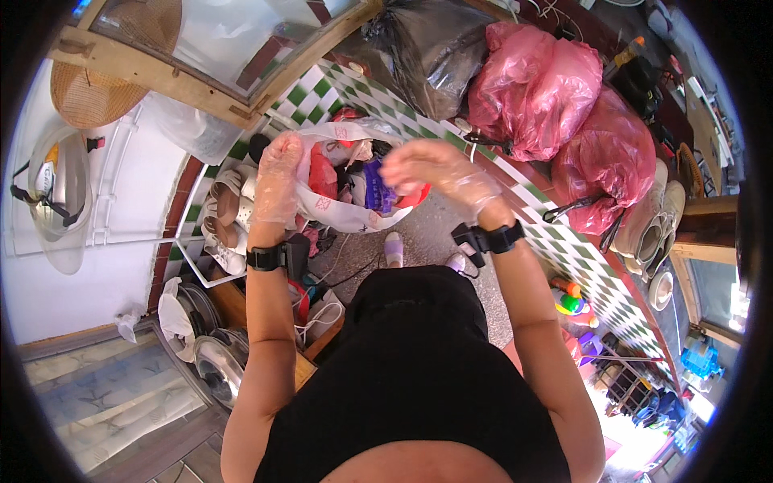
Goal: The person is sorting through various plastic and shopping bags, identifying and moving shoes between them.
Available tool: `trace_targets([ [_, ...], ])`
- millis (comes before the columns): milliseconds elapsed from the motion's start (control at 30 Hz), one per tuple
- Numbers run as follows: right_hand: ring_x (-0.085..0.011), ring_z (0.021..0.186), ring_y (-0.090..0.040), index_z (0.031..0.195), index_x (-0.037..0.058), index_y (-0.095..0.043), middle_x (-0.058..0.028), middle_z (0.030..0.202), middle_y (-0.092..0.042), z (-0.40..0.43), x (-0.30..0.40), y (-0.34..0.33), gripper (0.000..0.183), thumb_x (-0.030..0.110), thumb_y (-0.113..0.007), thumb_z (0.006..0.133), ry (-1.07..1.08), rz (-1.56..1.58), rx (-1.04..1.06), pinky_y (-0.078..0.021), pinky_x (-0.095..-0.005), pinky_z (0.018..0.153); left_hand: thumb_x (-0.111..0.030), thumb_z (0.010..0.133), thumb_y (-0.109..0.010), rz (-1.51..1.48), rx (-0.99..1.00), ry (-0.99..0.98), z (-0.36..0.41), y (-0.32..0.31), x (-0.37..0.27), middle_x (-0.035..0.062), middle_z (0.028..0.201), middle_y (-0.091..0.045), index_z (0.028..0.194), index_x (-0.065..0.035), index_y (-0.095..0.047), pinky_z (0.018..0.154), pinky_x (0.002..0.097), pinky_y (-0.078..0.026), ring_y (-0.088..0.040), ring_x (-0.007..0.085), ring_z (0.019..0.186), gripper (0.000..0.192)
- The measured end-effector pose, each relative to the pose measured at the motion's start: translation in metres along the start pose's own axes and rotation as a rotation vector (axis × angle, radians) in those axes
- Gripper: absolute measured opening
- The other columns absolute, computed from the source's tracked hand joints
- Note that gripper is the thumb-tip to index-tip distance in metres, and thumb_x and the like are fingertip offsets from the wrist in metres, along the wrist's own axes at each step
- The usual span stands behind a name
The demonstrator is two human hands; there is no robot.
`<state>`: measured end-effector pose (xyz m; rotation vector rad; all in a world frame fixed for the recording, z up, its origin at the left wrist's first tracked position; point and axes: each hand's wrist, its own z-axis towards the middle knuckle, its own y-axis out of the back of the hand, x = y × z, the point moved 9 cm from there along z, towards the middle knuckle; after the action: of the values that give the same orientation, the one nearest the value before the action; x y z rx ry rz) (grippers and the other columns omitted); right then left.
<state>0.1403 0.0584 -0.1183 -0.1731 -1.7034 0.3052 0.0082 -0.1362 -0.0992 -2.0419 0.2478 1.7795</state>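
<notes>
My left hand [279,175], in a clear plastic glove, grips the left rim of a white plastic bag [338,211] with red prints. The bag hangs wide at the mouth, with mixed items inside: red plastic, crumpled pieces and a purple wrapper [375,187] bearing writing. My right hand [432,172], also gloved and slightly blurred, is at the bag's right side, fingers curved over the rim beside the purple wrapper. Whether its fingers touch or hold anything cannot be told. Black devices are strapped on both wrists.
Shoes fill a white rack [208,281] at left, above metal basins [217,368]. Pink tied bags [537,84] and a dark bag [429,60] rest on the checkered tiled ledge [531,199], beside sneakers [655,211]. A wood-framed glass window [163,66] juts in at upper left. Cables lie on the floor.
</notes>
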Motion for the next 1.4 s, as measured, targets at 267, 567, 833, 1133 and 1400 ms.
trace_targets([
  [267,-0.0342,0.103,-0.060,0.107,0.0008,-0.060,-0.0163,0.115,-0.060,0.018,-0.013,-0.052,0.033,0.001,-0.058,0.074,0.203,-1.226,0.006,-0.0508,-0.0411,0.084,-0.010,0.092,-0.060,0.526,0.147,-0.169,-0.010,-0.022,-0.044,-0.0036,0.079,-0.058,0.090,-0.0009,-0.064,0.069,0.0221,-0.044,-0.050,0.0053,0.073,0.010],
  [567,-0.0343,0.095,-0.063,0.110,0.0028,-0.057,-0.0179,0.111,-0.060,0.009,-0.003,-0.041,0.037,0.004,-0.063,0.073,0.090,-1.231,-0.121,-0.0512,-0.0440,0.080,-0.005,0.089,-0.061,0.675,0.192,-0.396,-0.028,-0.064,-0.047,0.0020,0.077,-0.058,0.094,0.0043,-0.061,0.068,0.0243,-0.044,-0.050,0.0090,0.072,0.011],
  [833,-0.0302,0.098,-0.062,0.125,0.0099,-0.050,-0.0159,0.100,-0.063,0.045,-0.044,-0.032,0.057,0.013,-0.067,0.071,0.287,-1.436,-0.486,-0.0442,-0.0449,0.084,-0.009,0.091,-0.060,0.684,0.260,-0.277,-0.017,-0.091,-0.015,-0.0021,0.076,-0.054,0.093,0.0016,-0.062,0.066,0.0228,-0.042,-0.047,0.0062,0.072,0.011],
  [1133,-0.0255,0.107,-0.061,0.124,-0.0027,-0.050,-0.0149,0.115,-0.062,0.005,-0.037,0.022,0.035,-0.001,-0.054,0.089,-0.044,0.558,-0.096,-0.0502,-0.0375,0.094,-0.011,0.091,-0.059,0.546,0.045,-0.242,-0.016,-0.064,-0.001,-0.0048,0.075,-0.054,0.089,0.0004,-0.063,0.064,0.0213,-0.040,-0.047,0.0054,0.070,0.012],
  [1400,-0.0265,0.112,-0.058,0.131,-0.0033,-0.044,-0.0161,0.125,-0.056,-0.010,-0.045,0.022,0.043,0.004,-0.056,0.091,0.021,0.744,0.070,-0.0455,-0.0397,0.100,-0.017,0.093,-0.059,0.496,0.023,-0.252,-0.016,-0.074,-0.006,-0.0063,0.076,-0.053,0.089,-0.0013,-0.064,0.062,0.0202,-0.038,-0.045,0.0037,0.069,0.017],
])
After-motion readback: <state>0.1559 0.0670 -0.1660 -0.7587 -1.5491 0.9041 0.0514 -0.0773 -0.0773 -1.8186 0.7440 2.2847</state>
